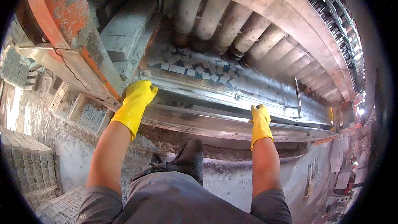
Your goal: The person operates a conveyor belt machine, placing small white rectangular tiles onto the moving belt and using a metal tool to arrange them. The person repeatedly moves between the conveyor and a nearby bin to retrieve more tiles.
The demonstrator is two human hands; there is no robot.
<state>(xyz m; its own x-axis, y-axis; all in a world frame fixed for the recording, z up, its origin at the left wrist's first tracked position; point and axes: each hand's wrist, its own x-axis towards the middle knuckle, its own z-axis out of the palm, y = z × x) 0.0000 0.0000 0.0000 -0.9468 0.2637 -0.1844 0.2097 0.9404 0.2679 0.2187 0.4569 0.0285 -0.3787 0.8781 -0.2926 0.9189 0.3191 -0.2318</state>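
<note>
Shirt [182,199]: six o'clock.
Left hand [139,93]: nine o'clock, at rail [199,88].
Right hand [260,120]: four o'clock, well apart; both perhaps bracing you, grips unclear.

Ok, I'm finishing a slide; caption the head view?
Yellow-gloved left hand and right hand at a metal ledge, pale square pieces beyond.

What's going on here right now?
A person in yellow gloves is at a machine's metal front. The left hand is near its left end, the right hand farther right along it; how firmly either grips is unclear. Beyond them, small pale tiles lie scattered below a row of thick tubes.
</note>
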